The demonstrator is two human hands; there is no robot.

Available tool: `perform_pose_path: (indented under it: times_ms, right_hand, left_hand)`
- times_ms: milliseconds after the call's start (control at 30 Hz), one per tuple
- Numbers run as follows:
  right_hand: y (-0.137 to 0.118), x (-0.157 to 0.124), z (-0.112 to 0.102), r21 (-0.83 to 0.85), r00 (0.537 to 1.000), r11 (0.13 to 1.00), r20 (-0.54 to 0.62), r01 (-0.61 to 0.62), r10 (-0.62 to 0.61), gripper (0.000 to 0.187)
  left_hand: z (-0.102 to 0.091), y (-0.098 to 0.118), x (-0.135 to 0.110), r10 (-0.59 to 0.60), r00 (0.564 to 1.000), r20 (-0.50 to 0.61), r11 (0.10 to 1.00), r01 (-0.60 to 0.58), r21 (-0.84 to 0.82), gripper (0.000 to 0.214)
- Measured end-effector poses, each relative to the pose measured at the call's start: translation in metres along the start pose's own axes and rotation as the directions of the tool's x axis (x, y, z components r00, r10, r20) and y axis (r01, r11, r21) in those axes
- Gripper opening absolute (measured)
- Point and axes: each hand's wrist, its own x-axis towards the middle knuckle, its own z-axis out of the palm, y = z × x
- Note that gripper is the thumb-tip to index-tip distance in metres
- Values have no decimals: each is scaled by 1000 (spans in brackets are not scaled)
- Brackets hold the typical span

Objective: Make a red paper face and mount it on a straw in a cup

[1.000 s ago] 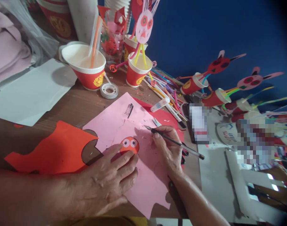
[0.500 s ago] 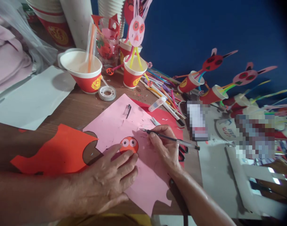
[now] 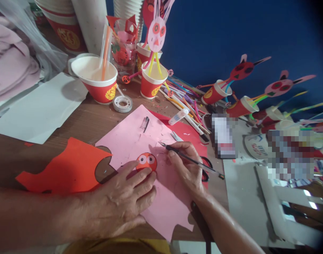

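My left hand (image 3: 132, 194) lies flat with its fingers stretched out on a sheet of pink paper (image 3: 135, 127). Its fingertips rest on the lower edge of a small orange paper disc (image 3: 146, 167), which bears two round white eyes with dark pupils. In my right hand (image 3: 186, 165) is a black pen (image 3: 182, 154), pinched between thumb and fingers. The pen's tip points left, up and to the right of the disc, close above the pink paper. A pen cap (image 3: 144, 124) lies on the upper part of that paper.
Cut orange paper (image 3: 68, 165) lies to the left. Scissors (image 3: 207, 165), partly hidden, and a glue bottle (image 3: 179, 115) rest over red paper. Behind are a tape roll (image 3: 122, 103), paper cups (image 3: 100, 88), pipe cleaners and bunny-faced figures (image 3: 156, 35). A phone (image 3: 224, 135) lies to the right.
The whole view has shifted slightly. The pen's back end has tipped a little lower in my right hand; my left hand keeps its place on the disc.
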Motion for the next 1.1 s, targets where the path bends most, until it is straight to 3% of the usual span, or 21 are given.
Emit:
perform_pose_path:
  times_ms: [300,600,867,1100]
  right_hand:
    - [-6,-5,4,-196,995,979,97,48,-30,4]
    - [-7,-3,7,-262,988,959,139,103,-68,3]
    - [0,-6,6,-164,996,986,83,-29,43,8]
    - [3,-4,5,-161,995,987,102,8,8,12]
  left_hand:
    - [2,0,0,3,1000,-18,1000,-4,-7,44]
    - [2,0,1,14,999,-38,1000,-14,1,44]
    - [3,2,1,-10,999,-47,1000,10,-16,44]
    - [1,0,2,3,999,-38,1000,-3,-13,45]
